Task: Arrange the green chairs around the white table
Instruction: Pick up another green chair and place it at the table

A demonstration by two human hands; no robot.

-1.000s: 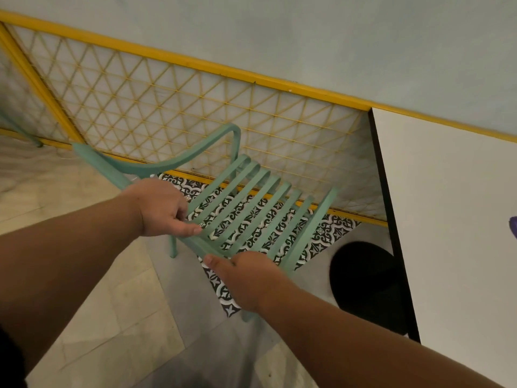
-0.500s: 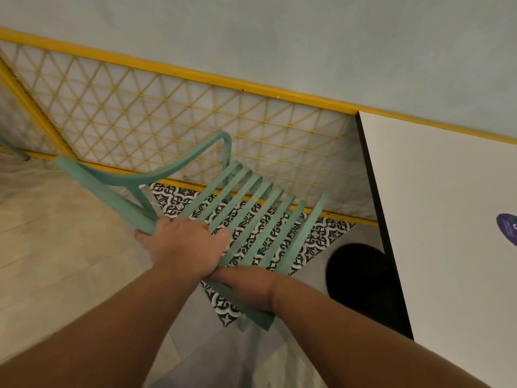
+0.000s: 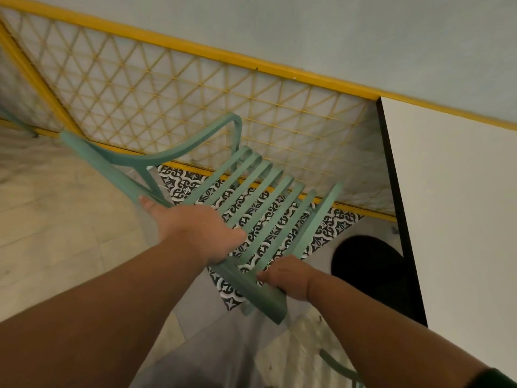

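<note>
A green slatted chair (image 3: 260, 197) with a curved armrest stands by the wall, just left of the white table (image 3: 458, 208). My left hand (image 3: 195, 231) grips the chair's back rail near the armrest. My right hand (image 3: 288, 278) grips the same rail near its right end, fingers curled under it. The table's black edge runs down the right side; its dark round base (image 3: 369, 264) sits on the floor beneath.
A yellow-framed lattice panel (image 3: 179, 91) lines the wall behind the chair. Patterned black-and-white tiles (image 3: 333, 228) lie under the seat; pale floor tiles spread to the left. Part of another green chair (image 3: 340, 368) shows at the bottom right.
My right hand slid along the back rail to its right end, apart from my left hand. The view shifted slightly; the chair sits closer to the table edge.
</note>
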